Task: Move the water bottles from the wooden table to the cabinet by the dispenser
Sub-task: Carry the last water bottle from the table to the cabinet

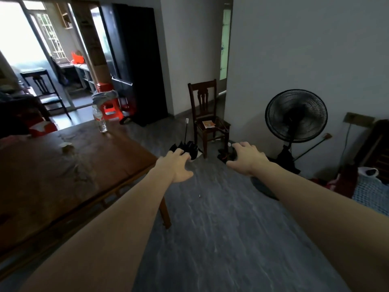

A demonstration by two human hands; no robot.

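Beside the wooden table [63,175], left hand [175,167] and right hand [249,158] empty, fingers loosely spread, water bottle [100,119] well apart

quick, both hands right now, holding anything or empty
Left hand: open, fingers curled loosely, holding nothing, out past the wooden table corner.
Right hand: open, fingers spread, holding nothing, over the floor.

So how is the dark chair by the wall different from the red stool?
The chair is dark brown wood with a tall carved back; the stool is bright red with no back. The chair's seat holds a small paper; the stool has grey cloth piled on top. The chair stands beside the white wall, the stool beyond the table's far end. Both stand upright on the floor.
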